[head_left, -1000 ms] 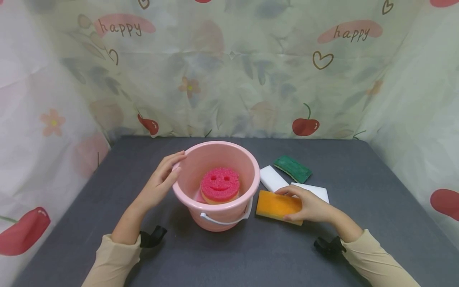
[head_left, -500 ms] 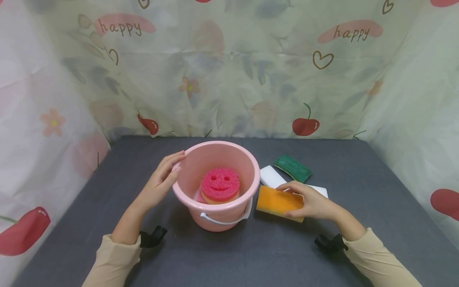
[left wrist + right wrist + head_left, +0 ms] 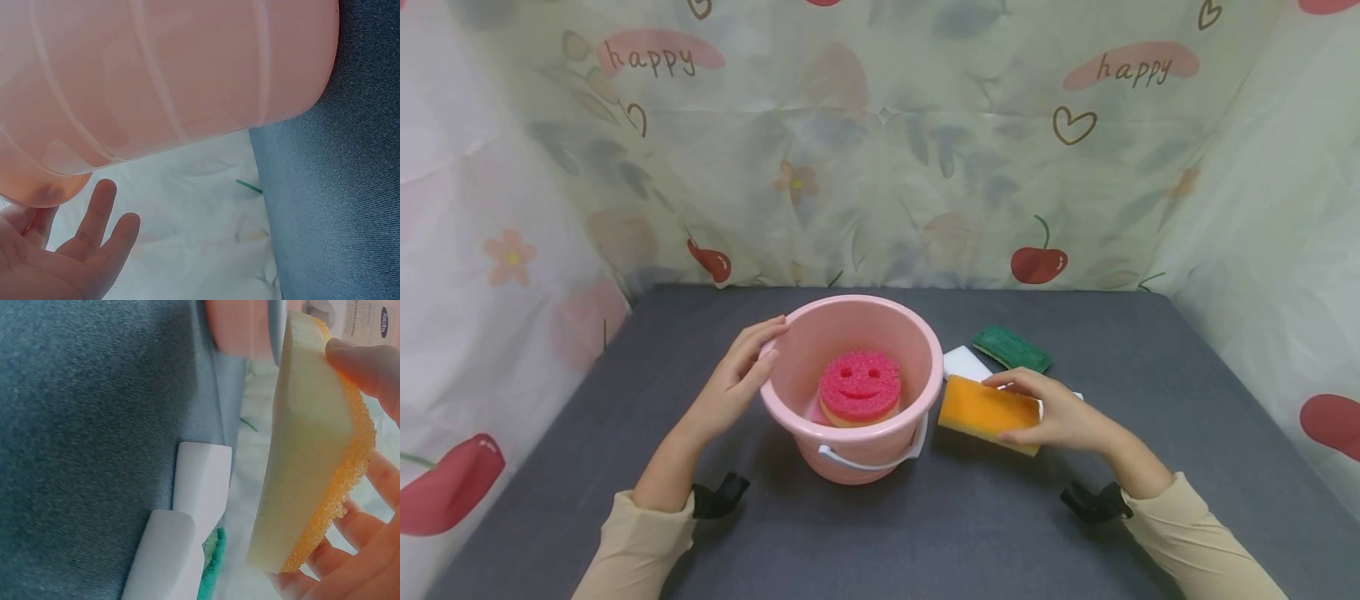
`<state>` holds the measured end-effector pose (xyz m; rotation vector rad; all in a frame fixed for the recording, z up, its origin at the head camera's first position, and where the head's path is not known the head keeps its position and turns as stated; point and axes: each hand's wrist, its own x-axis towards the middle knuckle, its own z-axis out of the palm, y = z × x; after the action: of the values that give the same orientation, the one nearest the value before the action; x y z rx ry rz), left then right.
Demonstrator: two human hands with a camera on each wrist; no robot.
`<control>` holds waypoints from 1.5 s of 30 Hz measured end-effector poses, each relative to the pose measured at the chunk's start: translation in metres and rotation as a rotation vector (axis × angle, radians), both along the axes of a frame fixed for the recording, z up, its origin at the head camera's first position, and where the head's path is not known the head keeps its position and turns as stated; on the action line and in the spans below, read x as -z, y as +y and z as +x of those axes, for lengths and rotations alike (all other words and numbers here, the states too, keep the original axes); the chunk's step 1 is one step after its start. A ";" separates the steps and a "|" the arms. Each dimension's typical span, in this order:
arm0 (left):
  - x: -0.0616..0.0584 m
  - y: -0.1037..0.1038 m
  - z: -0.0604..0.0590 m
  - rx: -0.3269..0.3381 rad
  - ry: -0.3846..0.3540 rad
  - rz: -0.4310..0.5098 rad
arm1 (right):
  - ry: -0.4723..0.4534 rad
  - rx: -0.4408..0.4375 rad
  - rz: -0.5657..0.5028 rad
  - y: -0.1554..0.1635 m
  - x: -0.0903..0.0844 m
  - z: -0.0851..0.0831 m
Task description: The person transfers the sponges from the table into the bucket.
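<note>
A pink bucket with a white handle stands on the dark table. Inside it sits a round pink smiley-face sponge with a yellow layer beneath. My left hand rests against the bucket's left rim, its fingers spread and fairly straight in the left wrist view. With thumb and fingers, my right hand pinches the ends of an orange sponge to the right of the bucket. That sponge has a pale foam side, and the right wrist view shows it raised off the table.
Behind the orange sponge lie two white foam blocks, partly hidden by it and the right hand. Beyond them is a green scouring sponge. A patterned cloth hangs around the back and sides of the table.
My right hand has lifted the orange sponge slightly up and away, so it covers more of the white blocks. The left hand and bucket have stayed put.
</note>
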<state>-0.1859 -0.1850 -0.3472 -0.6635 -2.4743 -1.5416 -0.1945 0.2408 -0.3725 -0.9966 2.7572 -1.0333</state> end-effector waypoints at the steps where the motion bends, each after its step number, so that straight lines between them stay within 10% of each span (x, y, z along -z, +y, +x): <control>1: 0.000 0.000 0.000 0.000 -0.001 0.001 | -0.004 0.005 0.001 0.000 -0.001 0.000; 45: 0.000 -0.001 -0.001 0.014 -0.001 0.014 | 0.087 0.001 -0.048 0.002 -0.034 -0.007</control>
<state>-0.1865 -0.1855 -0.3474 -0.6800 -2.4622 -1.5626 -0.2019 0.2425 -0.3382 -1.0708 2.8144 -1.0872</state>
